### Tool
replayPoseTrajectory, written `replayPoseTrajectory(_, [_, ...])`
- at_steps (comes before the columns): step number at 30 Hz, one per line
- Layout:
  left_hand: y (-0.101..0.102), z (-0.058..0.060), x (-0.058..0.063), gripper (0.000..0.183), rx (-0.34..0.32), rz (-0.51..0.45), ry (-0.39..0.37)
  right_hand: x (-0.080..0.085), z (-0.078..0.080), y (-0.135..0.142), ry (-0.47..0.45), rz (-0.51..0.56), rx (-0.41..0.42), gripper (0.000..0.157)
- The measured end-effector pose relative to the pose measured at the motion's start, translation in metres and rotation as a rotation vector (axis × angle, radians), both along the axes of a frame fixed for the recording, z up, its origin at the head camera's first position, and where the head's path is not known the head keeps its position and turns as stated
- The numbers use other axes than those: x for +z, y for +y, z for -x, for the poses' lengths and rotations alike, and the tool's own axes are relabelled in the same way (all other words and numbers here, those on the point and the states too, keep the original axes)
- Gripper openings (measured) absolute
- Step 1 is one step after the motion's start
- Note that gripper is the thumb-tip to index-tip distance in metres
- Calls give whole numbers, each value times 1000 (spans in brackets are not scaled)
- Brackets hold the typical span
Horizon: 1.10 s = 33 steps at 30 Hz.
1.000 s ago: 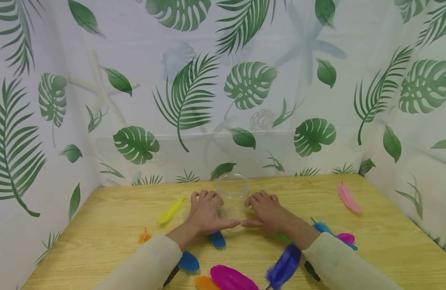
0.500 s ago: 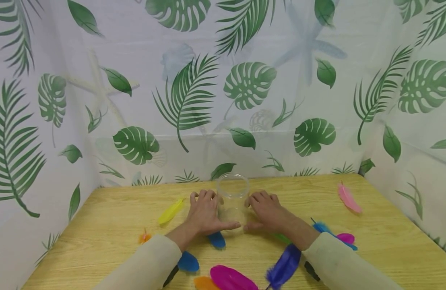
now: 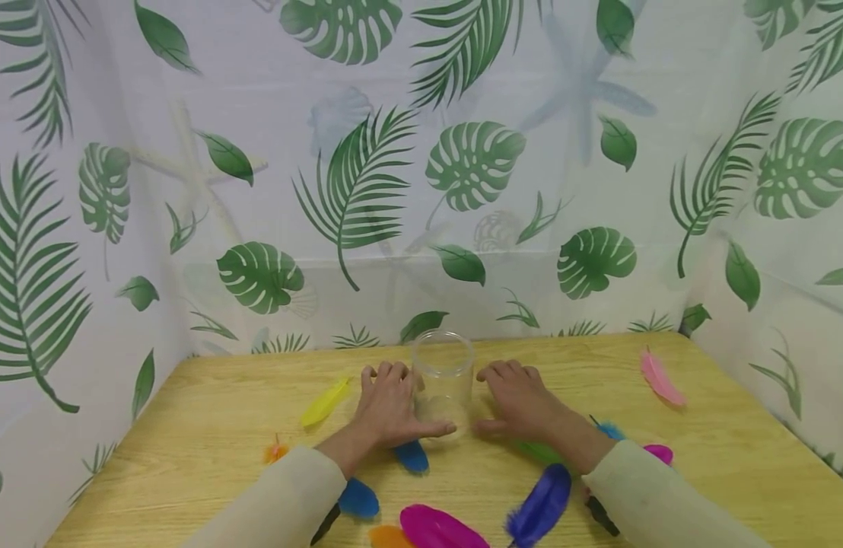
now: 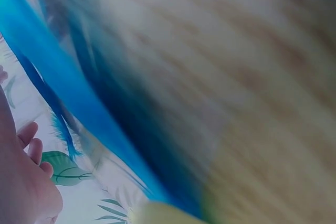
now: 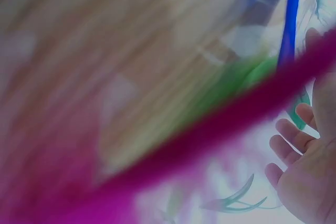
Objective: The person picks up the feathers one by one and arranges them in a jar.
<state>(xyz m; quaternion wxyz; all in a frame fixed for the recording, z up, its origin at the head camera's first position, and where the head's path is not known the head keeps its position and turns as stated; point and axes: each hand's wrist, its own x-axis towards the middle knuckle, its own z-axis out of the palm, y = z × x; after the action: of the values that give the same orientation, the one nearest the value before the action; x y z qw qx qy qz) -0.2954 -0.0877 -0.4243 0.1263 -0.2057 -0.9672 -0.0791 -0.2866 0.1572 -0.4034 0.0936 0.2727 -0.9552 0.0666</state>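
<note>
A clear plastic cup stands upright toward the back middle of the wooden table. At its left side is my left hand, fingers bent beside the wall and thumb stretched across in front of the base; whether it touches the cup is hard to tell. My right hand lies to the right of the cup, apart from it, with loosely bent fingers. A blue feather pokes out below the left hand. Under the right wrist shows a green feather. The wrist views are mostly blurred by close feathers, with loosely bent fingers at their edges.
A yellow feather lies left of the hands, a pink feather at the far right. Nearer are magenta, purple and orange feathers. A leaf-printed curtain encloses the back and sides.
My right hand has drawn slightly to the right, leaving a gap beside the cup. The left hand keeps its place, and the cup still stands upright. The head view has shifted slightly.
</note>
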Motion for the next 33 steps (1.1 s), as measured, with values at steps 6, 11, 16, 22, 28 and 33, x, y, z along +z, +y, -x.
replayPoseTrajectory(6, [1, -2, 3, 94, 3, 2, -14, 3, 3, 10, 29, 16, 3, 75])
replayPoseTrajectory(11, [1, -3, 4, 94, 14, 11, -16, 5, 5, 18, 49, 10, -10, 78])
replayPoseTrajectory(16, [2, -3, 3, 95, 26, 17, -33, 8, 9, 28, 58, -5, -33, 82])
replayPoseTrajectory(22, [2, -2, 2, 101, 30, 25, -31, 14, 12, 41, 71, -38, -54, 85])
replayPoseTrajectory(28, [2, -2, 1, 96, 29, 13, -24, 20, 13, 53, 84, -13, -42, 84])
replayPoseTrajectory(33, [2, -2, -1, 94, 29, 8, -19, 24, 15, 63, 74, 2, -59, 83])
